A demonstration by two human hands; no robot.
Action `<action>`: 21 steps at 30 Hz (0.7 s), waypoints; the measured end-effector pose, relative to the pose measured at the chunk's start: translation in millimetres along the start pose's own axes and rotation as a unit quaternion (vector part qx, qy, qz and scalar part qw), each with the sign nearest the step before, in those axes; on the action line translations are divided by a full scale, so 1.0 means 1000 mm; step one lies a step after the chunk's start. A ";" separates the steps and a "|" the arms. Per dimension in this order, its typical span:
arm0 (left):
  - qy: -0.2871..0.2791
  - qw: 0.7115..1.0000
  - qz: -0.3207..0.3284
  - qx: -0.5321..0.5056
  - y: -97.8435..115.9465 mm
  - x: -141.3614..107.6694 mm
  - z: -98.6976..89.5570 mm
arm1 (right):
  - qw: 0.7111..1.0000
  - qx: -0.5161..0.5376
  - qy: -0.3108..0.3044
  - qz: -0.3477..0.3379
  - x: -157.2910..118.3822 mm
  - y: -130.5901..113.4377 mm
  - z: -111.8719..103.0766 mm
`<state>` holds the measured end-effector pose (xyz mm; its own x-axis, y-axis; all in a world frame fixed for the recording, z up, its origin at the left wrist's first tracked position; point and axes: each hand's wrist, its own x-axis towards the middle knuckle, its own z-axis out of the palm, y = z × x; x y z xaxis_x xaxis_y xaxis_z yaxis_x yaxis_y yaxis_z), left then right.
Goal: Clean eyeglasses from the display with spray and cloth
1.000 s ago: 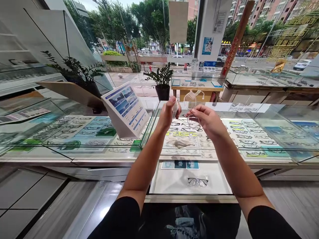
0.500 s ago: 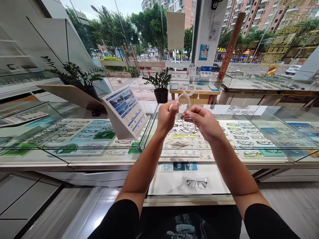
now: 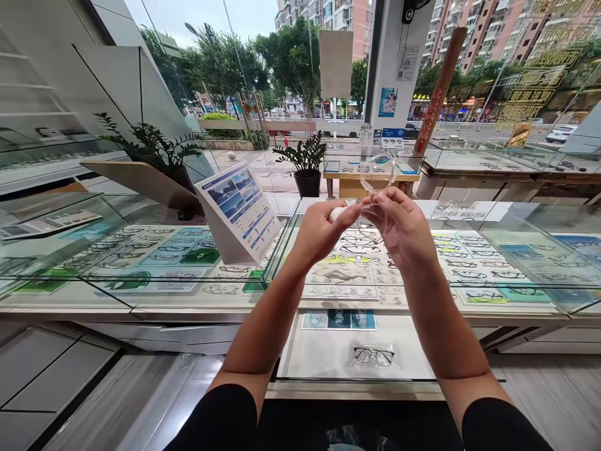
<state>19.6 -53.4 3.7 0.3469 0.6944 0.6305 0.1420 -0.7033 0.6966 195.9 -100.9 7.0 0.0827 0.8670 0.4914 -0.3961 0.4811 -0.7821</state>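
My right hand (image 3: 404,232) pinches a pair of clear-framed glasses (image 3: 375,190) above the counter. The glasses stand on end, one round rim above my fingers and the other below, partly behind them. My left hand (image 3: 322,235) is closed around a small white rounded thing (image 3: 336,214), whose kind I cannot make out. Its thumb and fingertips reach the middle of the glasses and meet my right fingertips there. Whether the white thing touches the frame is hidden.
Under the hands lies a glass display counter (image 3: 350,294) with several rows of glasses. A pulled-out drawer (image 3: 323,357) holds dark-rimmed glasses (image 3: 373,356) in a clear bag and a picture card (image 3: 339,319). A standing sign (image 3: 237,213) and a potted plant (image 3: 307,181) are on the left.
The glasses have moved right and been turned, their upper rim now standing higher and facing me more. My left hand has rolled over, showing the white thing. The view has shifted slightly.
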 end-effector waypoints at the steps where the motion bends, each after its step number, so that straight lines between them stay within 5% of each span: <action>1: 0.010 1.000 0.002 -0.002 -0.002 0.001 0.004 | 1.000 0.003 0.000 0.004 0.000 0.003 0.002; 11: -0.007 1.000 0.016 0.000 -0.014 0.004 0.015 | 0.999 -0.043 0.018 0.011 0.002 0.009 0.000; 21: 0.075 0.997 0.009 -0.031 -0.020 0.016 0.004 | 0.999 -0.016 0.024 0.019 0.004 0.000 -0.009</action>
<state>25.9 -28.7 -1.5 0.2062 0.7006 0.6832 0.0787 -0.7078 0.7020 204.8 -96.0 5.8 0.1131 0.8892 0.4433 -0.3700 0.4518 -0.8118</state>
